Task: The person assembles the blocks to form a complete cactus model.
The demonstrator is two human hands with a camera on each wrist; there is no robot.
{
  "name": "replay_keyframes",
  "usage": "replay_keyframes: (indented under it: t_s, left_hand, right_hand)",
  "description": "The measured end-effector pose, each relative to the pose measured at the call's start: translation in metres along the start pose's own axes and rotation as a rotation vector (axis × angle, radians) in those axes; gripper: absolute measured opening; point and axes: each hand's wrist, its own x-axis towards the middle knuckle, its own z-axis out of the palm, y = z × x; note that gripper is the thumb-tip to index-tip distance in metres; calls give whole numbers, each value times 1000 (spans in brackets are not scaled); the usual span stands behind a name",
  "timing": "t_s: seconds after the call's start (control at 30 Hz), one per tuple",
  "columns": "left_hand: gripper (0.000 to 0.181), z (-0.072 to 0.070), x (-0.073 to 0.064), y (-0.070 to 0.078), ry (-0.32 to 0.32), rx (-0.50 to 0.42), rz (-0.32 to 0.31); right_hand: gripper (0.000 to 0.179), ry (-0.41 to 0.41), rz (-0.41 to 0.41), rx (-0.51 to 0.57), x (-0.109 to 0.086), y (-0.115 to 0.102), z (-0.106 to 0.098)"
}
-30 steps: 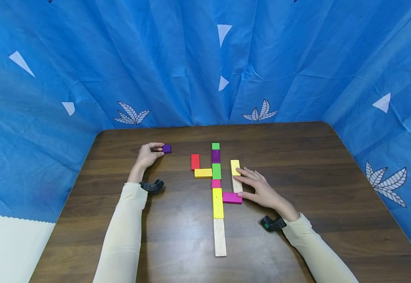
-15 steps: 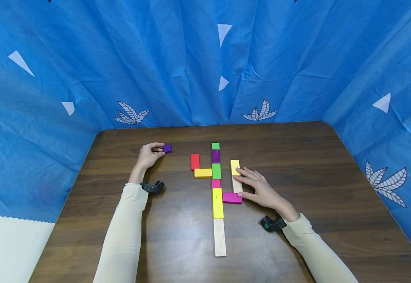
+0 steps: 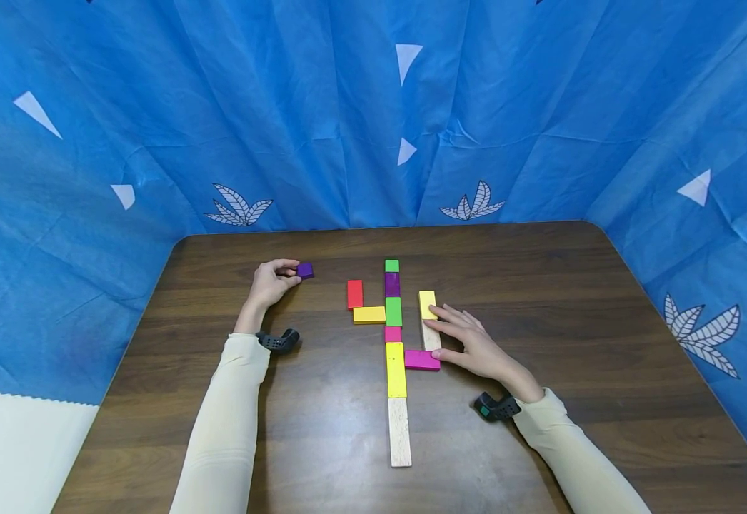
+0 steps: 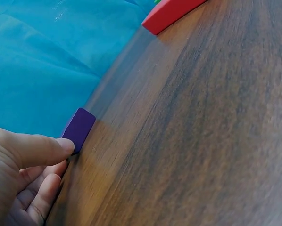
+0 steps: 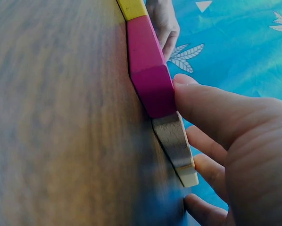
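Note:
Between its thumb and fingers my left hand (image 3: 269, 283) pinches a small purple block (image 3: 306, 270) at the table's far left. In the left wrist view the thumb lies against that purple block (image 4: 80, 128), which is down at the wood. My right hand (image 3: 476, 348) rests its thumb on the end of a magenta block (image 3: 420, 360). Its other fingers, loosely extended, lie by a whitish wooden block (image 3: 430, 339) and a pale yellow block (image 3: 427, 301), which stand end to end. The right wrist view has the thumb touching the magenta block (image 5: 153, 89).
A line of blocks runs up the middle: a whitish one (image 3: 399, 432), a yellow one (image 3: 395, 369), pink, green, purple and green ones. An orange-yellow block (image 3: 369, 315) and a red block (image 3: 355, 293) branch left. A blue curtain (image 3: 373, 114) borders the wooden table (image 3: 540, 285).
The left hand has shifted very slightly to the right with the purple block in its pinch. The right hand and the other blocks have stayed in place.

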Motion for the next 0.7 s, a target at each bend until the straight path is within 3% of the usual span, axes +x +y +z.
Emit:
replay_keyframes:
  t_s: [0.33,0.7]
  left_hand:
    - [34,4,4,7,1,-29,40]
    - [35,27,8,25,-52,-92,71]
  right_hand:
    - [62,1,6,-6,0,0,-1]
    - [62,4,-2,-11,0,0,0]
